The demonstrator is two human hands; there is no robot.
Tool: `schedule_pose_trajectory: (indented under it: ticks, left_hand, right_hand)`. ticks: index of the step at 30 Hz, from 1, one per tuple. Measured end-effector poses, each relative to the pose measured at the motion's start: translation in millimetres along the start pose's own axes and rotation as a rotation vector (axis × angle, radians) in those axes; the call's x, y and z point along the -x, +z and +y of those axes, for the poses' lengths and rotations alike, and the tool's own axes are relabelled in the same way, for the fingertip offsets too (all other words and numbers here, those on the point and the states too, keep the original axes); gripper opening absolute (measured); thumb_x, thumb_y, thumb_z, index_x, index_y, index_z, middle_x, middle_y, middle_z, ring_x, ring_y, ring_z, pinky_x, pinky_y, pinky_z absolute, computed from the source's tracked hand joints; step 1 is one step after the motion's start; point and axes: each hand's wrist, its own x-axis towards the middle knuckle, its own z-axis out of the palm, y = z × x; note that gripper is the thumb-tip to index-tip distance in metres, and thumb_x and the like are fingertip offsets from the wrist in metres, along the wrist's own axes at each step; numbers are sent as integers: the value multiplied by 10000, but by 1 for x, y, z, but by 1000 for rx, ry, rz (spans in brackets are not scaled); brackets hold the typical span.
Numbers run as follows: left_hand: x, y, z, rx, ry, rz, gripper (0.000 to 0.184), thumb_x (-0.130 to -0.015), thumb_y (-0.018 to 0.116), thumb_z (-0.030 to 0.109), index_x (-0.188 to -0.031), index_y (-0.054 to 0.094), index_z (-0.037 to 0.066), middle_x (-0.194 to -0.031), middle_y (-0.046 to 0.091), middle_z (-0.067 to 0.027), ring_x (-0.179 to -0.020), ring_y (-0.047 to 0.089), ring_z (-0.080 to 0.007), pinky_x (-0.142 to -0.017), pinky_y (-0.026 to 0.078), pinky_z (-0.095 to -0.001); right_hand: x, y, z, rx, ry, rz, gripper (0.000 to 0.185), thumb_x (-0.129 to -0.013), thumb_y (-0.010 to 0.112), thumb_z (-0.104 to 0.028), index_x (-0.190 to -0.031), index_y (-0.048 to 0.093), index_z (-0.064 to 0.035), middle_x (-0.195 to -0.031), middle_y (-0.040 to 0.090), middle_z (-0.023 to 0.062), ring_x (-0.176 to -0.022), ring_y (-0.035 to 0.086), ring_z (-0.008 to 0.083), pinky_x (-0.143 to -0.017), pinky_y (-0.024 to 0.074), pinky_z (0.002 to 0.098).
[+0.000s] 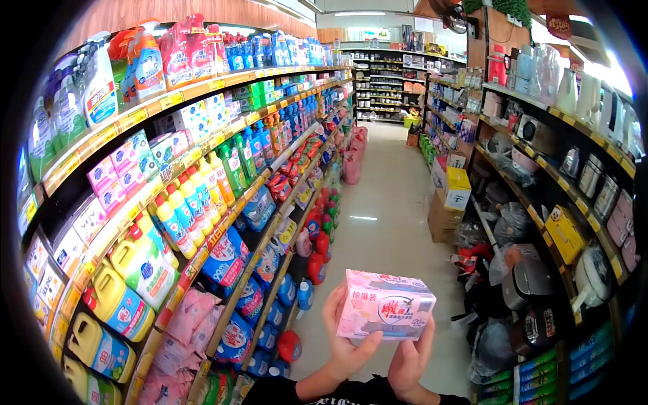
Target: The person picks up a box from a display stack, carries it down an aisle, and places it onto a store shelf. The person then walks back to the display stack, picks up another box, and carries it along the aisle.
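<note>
- Your left hand (347, 347) grasps the pink package (386, 305), thumb across its front.
- Your right hand (412, 361) grasps its lower right corner.
- You hold it above the aisle floor (381, 202), between the shelves; its contents are hidden.
- Left of you, yellow jugs (120, 304) stand capped below slimmer yellow bottles (181, 208).

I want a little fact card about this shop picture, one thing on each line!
Place: shop aisle, pale floor
Held thing: pink pack
Left hand: holds the pack's left side, thumb in front
Right hand: at the pack's lower right
Left shelves: spray bottles on top
Right shelves: kettles, yellow box
</note>
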Motion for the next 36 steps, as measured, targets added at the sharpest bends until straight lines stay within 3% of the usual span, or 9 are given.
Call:
schedule_pose_trajectory:
  ticks: [9,13,14,15,19,21,25,27,36]
  left_hand:
    - [-55,-62,-42,-142,-216,149,868,-808,678,95,-1455,110,-12,-1407,313,-161,-1310,354,-248,-1058,338,-393]
    - [-79,-98,-68,-399,-245,196,746,-850,644,197,-1441,251,-34,-1490,253,-210,-1373,268,-314,-1128,186,-436]
    - [-87,-100,-74,-388,-233,240,668,-831,661,223,-1384,384,-30,-1506,222,-231,-1393,217,-358,-1134,131,-456]
    - [-101,-100,-75,-403,-224,253,668,-831,661,223,-1384,384,-30,-1506,222,-231,-1393,217,-358,-1134,131,-456]
    - [-150,-104,-95,-796,-7,259,556,-785,706,237,-1269,545,15,-1491,251,-220,-1386,222,-379,-1109,185,-471]
    - [-175,-104,-108,-978,43,222,512,-762,728,229,-1208,591,18,-1488,248,-217,-1382,232,-364,-1101,201,-468]
    - [-220,-94,-150,-937,135,330,471,-742,735,103,-1176,594,-14,-1311,469,-206,-1224,438,-328,-1028,328,-409]
    - [-235,-88,-178,-958,201,352,536,-757,722,39,-1251,536,-53,-1205,539,-199,-1075,547,-306,-940,421,-361]
    - [-304,-84,-256,-1027,54,265,575,-792,675,12,-1325,467,-47,-1222,569,-199,-1114,569,-295,-939,433,-345]
  right_hand:
    - [-74,41,77,-42,243,-166,793,-835,554,-36,-1485,101,12,-1469,283,150,-1348,302,236,-1112,217,382]
    - [-108,51,119,-47,173,-178,656,-888,486,-86,-1458,184,32,-1430,346,153,-1308,360,246,-1096,256,377]
    - [-118,51,128,-60,184,-193,656,-888,486,-86,-1458,184,32,-1430,346,153,-1308,360,246,-1096,256,377]
    - [-131,50,136,-64,129,-253,639,-898,491,-78,-1452,193,35,-1479,253,197,-1357,289,281,-1111,221,399]
    - [-199,52,153,20,-151,-412,573,-902,489,-37,-1425,266,33,-1535,92,279,-1425,167,361,-1130,173,450]
    - [-232,54,157,6,-204,-388,537,-877,512,-1,-1390,355,34,-1512,189,281,-1406,224,375,-1121,198,458]
    - [-299,49,176,105,-307,-372,521,-822,558,41,-1331,450,45,-1442,364,260,-1339,357,358,-1101,249,428]
    - [-323,36,193,235,-201,-434,541,-847,482,59,-1376,365,66,-1451,341,224,-1353,337,287,-1110,245,400]
    - [-395,25,245,116,68,-423,704,-776,488,111,-1423,218,42,-1418,360,181,-1337,345,267,-1120,222,391]
